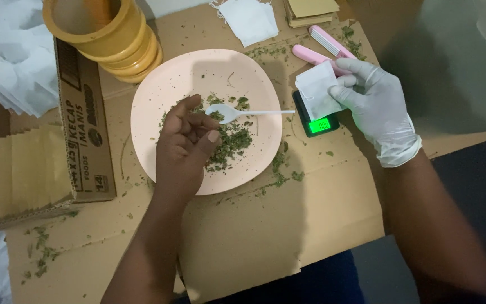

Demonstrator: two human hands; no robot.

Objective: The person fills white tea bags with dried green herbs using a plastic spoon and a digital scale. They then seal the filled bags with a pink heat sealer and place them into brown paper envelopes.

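Note:
My bare left hand hovers over a pale pink plate, fingers curled together with a pinch of dried green herb. More of the herb lies heaped on the plate, and a white plastic spoon rests across it, handle pointing right. My right hand wears a white glove and holds a small white paper pouch over a small black digital scale with a glowing green display.
A stack of yellow cups stands at the back left beside a cardboard box filled with brown paper sheets. White pouches lie at the back. A pink hand sealer sits behind the scale. Herb crumbs litter the flattened cardboard.

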